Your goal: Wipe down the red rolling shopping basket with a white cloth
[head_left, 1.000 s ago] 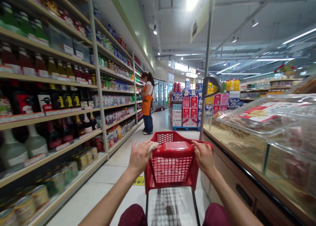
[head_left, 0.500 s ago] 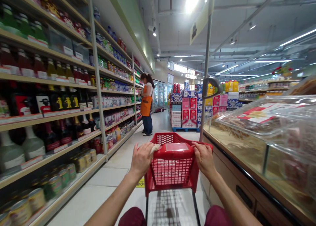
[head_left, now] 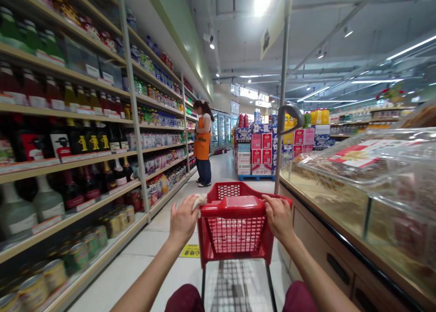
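Note:
A red shopping cart (head_left: pixel 235 239) stands before me, its red handle bar (head_left: pixel 238 206) nearest my body. At the bar's left end is my left hand (head_left: pixel 184 217), closed round a crumpled whitish cloth (head_left: pixel 200 202). The cloth touches the end of the bar. My right hand (head_left: pixel 279 214) grips the bar's right side, fingers curled over the top. Through the mesh no goods can be made out in the basket.
Shelves (head_left: pixel 71 160) of bottles and cans line the left. A person in an orange apron (head_left: pixel 203 144) stands beside them ahead. On the right run a display counter (head_left: pixel 335 253) and a metal pole (head_left: pixel 282 85). Stacked boxes (head_left: pixel 261 155) stand on a blue pallet (head_left: pixel 255 177).
My left hand has slid left with the cloth, towards the outer end of the handle bar. My right hand keeps its place on the bar, and the cart has barely shifted.

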Tool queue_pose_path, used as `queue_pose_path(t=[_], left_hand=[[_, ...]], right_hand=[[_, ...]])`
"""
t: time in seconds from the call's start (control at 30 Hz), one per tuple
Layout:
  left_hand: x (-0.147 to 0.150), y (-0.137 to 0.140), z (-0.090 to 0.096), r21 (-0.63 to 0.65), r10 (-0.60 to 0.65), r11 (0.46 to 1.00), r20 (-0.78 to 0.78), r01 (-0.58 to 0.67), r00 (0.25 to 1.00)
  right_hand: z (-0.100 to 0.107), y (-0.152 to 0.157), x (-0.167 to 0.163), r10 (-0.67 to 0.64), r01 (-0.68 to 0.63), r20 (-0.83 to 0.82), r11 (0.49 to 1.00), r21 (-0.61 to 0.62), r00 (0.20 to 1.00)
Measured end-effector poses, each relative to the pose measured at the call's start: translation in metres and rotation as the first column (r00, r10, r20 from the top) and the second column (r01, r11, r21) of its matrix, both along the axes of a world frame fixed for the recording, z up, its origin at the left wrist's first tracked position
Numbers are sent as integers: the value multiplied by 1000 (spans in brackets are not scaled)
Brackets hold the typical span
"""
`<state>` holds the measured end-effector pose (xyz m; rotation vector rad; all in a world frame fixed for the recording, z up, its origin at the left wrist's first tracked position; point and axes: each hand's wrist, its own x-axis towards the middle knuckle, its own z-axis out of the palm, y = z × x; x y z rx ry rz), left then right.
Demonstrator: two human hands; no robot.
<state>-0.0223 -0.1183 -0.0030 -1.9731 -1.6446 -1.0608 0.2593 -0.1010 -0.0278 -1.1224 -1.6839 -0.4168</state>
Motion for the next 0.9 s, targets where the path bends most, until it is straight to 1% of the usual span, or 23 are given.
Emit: queue_pose_path(t=[0.03,0.07,0.17,0.23,0.27,0.3,0.4,0.43,0.47,0.57,0.63,0.7,0.77,0.8,0.83,0.87,0.9], left_hand=[[1,1,-1,3,17,1000,13,-17,1000],[7,1,-2,14,0,1000,3,0,1000],[28,-1,-6,60,-152,986,-102,158,983],[30,-1,-6,56,-217,972,-160,228,963],[26,-1,-6,47,-212,974,-164,223,963],[20,0,-5,40,-179,982,-146,186,973],[7,2,-2,34,-12,999,-22,13,1000],[9,3,-1,33,4,999,-5,-4,1000],[14,3,-1,34,-20,999,-18,20,1000],[37,1,-4,49,-191,979,-137,199,972],[39,1,-5,57,-241,965,-183,255,953],[27,4,-6,65,-203,974,-165,216,965],[11,7,-5,76,-90,993,-75,95,993],[6,8,-5,78,-29,996,-23,31,999],[6,8,-5,77,6,997,9,-7,1000],[11,8,-5,78,4,997,10,-5,1000],[20,7,-5,78,-34,996,-18,35,999]], right_hand=[[0,0,-1,-8,8,-5,1000,4,1000],[0,0,-2,-14,14,-7,1000,7,1000],[-1,1,-1,-8,8,11,1000,6,1000],[-1,2,1,1,-1,23,1000,2,1000],[-1,2,2,6,-6,27,1000,-1,1000],[-1,3,3,10,-9,28,1000,-4,1000],[-1,3,2,4,-4,16,1000,0,1000],[-1,3,1,-1,1,10,1000,5,1000],[-1,3,1,-4,4,5,1000,11,1000],[-1,2,1,11,-12,20,1000,14,1000],[0,2,3,26,-26,30,1000,9,999],[0,2,5,31,-31,30,1000,4,999],[0,3,5,25,-25,25,1000,5,999],[0,3,4,17,-17,20,1000,9,1000],[-1,3,3,8,-8,15,1000,14,1000],[-1,3,1,0,0,10,1000,19,1000],[-1,2,0,-5,5,7,1000,23,1000]])
